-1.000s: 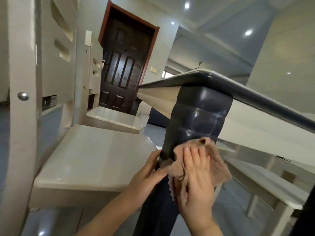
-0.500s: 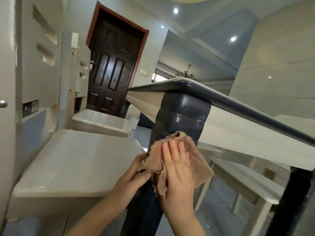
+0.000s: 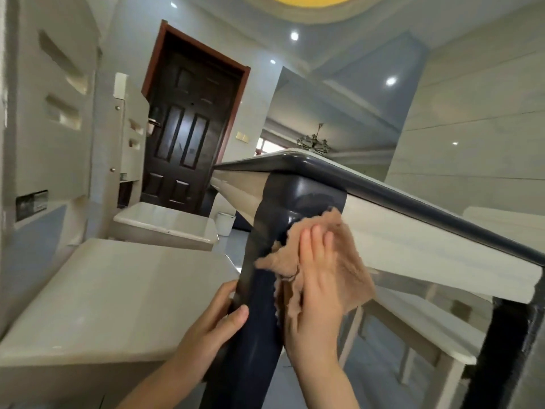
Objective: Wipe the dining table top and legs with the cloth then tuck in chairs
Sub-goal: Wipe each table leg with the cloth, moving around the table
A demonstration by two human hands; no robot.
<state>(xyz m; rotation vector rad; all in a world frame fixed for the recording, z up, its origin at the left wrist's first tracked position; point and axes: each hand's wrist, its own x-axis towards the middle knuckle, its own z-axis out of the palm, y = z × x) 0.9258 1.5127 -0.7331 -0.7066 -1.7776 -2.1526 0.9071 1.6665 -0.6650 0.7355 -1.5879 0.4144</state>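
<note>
A: Low viewpoint, looking up at the dining table (image 3: 413, 243). Dark leg (image 3: 259, 290) at the near corner. Where does the cloth sit?

B: The tan cloth (image 3: 348, 270) lies against the leg's upper right side, just below the tabletop edge. The right hand (image 3: 317, 290) presses it flat, fingers extended together, palm on the fabric.

A: And the other hand?

B: The left hand (image 3: 218, 323) wraps the leg lower down, thumb across the front, holding only the leg. Pale chair seat (image 3: 118, 293) to the left; dark door (image 3: 188, 137) far behind.

A dark panelled door (image 3: 185, 137) stood upper left of centre. A white bin (image 3: 225, 223) sat mid-frame on the floor. Ceiling spotlights (image 3: 390, 81) glowed above.
</note>
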